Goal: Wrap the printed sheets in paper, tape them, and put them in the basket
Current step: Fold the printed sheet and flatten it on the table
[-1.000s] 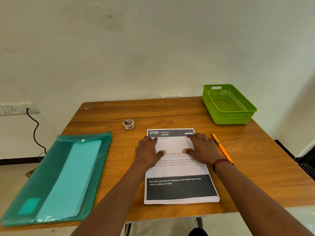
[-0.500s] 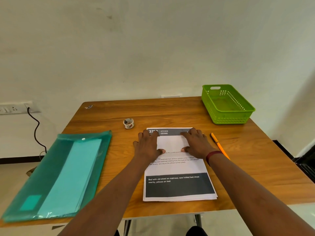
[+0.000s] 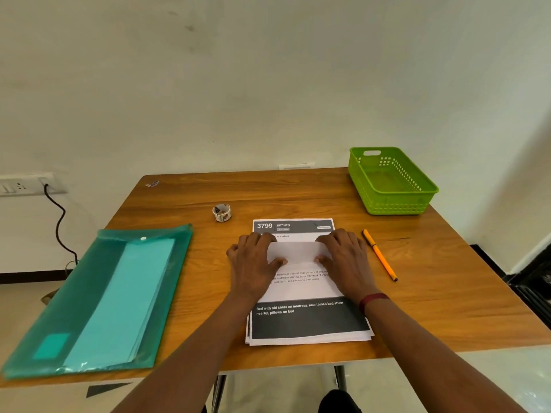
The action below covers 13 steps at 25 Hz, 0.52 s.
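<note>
Plainly, the wrapping has hardly begun. The stack of white printed sheets with dark header bands (image 3: 307,323) lies flat at the near middle of the brown wooden bench (image 3: 447,293), its near edges slightly fanned. The left hand (image 3: 256,263) and right hand (image 3: 346,260) rest palm-down on its upper half, fingers gently bent, one at each end of a blank white strip of paper (image 3: 296,252). Whether they pinch the strip or only press it, I cannot tell.

The risks are these. The fanned sheets may slide further apart once lifted or pushed, giving a crooked bundle. The small patterned roll of tape (image 3: 221,212) sits just beyond the left hand; releasing a hand to fetch it could let a fold spring open. The slim orange pen (image 3: 380,255), just beside the right hand, could be knocked off. The green perforated plastic basket (image 3: 396,204) stands well apart at the far right corner.
</note>
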Tool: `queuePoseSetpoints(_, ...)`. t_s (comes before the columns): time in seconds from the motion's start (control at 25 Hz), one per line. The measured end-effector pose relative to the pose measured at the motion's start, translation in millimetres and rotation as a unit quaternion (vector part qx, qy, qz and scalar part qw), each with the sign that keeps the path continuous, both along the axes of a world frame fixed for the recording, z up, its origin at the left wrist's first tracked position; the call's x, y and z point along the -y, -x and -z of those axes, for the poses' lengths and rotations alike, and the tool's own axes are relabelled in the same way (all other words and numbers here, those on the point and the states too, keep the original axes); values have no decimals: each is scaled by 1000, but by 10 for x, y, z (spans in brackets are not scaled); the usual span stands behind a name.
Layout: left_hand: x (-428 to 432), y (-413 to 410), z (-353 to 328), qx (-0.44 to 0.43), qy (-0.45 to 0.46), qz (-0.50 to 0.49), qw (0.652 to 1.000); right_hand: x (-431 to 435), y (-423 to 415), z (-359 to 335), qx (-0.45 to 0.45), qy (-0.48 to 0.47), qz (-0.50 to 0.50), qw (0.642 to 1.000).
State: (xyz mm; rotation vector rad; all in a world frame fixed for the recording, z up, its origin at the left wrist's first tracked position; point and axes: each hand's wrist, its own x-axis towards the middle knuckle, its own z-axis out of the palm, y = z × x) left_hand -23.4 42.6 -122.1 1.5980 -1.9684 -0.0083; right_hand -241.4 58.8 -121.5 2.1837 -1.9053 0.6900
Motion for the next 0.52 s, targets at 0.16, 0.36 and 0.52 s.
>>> queuePoseSetpoints(0.16, -55, -73, 39, -17, 52, 13, 998, -87, 51, 50, 45, 49, -8, 998)
queuePoseSetpoints(0.36, -170, -75, -24, -30, 69, 30, 997, -197, 77, 36, 58, 87, -42, 994)
queuePoseSetpoints(0.52, -269, -108, -21, -41, 85, 42, 995, -278, 89, 83, 51, 82, -59, 994)
